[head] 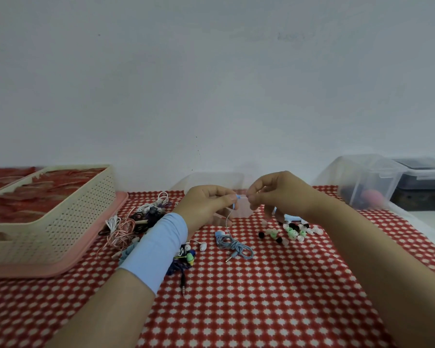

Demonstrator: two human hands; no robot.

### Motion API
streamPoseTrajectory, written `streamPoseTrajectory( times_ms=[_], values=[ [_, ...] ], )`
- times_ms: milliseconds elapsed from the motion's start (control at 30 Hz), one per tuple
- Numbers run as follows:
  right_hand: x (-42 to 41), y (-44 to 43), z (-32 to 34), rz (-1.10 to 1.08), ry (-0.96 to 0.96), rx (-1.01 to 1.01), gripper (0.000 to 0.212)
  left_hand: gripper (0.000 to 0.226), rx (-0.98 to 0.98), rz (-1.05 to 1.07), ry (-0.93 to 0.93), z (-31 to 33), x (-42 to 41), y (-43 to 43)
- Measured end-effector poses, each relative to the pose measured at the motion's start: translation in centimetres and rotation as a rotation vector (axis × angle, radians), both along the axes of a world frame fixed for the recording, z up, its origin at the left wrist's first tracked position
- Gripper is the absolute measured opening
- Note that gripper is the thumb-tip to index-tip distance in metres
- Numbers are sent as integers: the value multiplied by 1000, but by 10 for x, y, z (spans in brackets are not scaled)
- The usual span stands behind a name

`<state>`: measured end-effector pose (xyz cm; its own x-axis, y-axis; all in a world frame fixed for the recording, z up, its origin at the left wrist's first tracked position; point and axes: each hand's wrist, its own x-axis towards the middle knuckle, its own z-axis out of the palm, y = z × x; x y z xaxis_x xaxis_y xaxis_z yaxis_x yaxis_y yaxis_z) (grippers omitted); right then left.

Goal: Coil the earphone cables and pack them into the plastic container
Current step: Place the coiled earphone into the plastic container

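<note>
My left hand (206,204) pinches a small blue earbud (236,197) at chest height above the table. My right hand (279,194) pinches the earbud's white tip from the other side. A thin pale cable hangs from the earbud down to a loosely coiled blue-grey earphone cable (232,246) on the cloth. Behind my hands stands a clear plastic container (211,179), partly hidden. A tangle of pink, white and dark earphones (136,222) lies at the left.
A cream lattice basket (60,217) on a pink tray (93,247) fills the left. Loose ear tips (291,232), green, white and black, lie scattered right of centre. Green and white earbuds (190,254) sit by my left wrist. Clear storage boxes (367,182) stand at the back right.
</note>
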<state>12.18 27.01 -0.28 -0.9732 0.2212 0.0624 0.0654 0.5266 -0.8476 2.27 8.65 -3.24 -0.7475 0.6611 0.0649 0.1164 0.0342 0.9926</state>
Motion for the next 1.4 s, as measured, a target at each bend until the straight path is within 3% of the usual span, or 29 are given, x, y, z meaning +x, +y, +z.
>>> streamPoseTrajectory(
  times_ms=[100, 367, 500, 633, 800, 1400],
  values=[
    [1, -4, 1, 10, 37, -187, 8, 10, 21, 5, -23, -2, -2, -1],
    [0, -10, -6, -35, 48, -239, 10, 10, 50, 1, -85, -4, -3, -2],
    [-3, -12, -8, -18, 54, -384, 17, 10, 66, -17, -111, -4, -4, -3],
    [-6, -16, -12, 19, 55, -464, 6, 13, 92, -33, -125, -6, -2, -3],
    [-9, -21, -15, 45, 17, -568, 16, 17, 132, -58, -140, -9, -2, -3],
    [-12, -22, -21, 73, -136, -744, 18, 11, 151, -76, -151, -8, 2, -8]
  ],
)
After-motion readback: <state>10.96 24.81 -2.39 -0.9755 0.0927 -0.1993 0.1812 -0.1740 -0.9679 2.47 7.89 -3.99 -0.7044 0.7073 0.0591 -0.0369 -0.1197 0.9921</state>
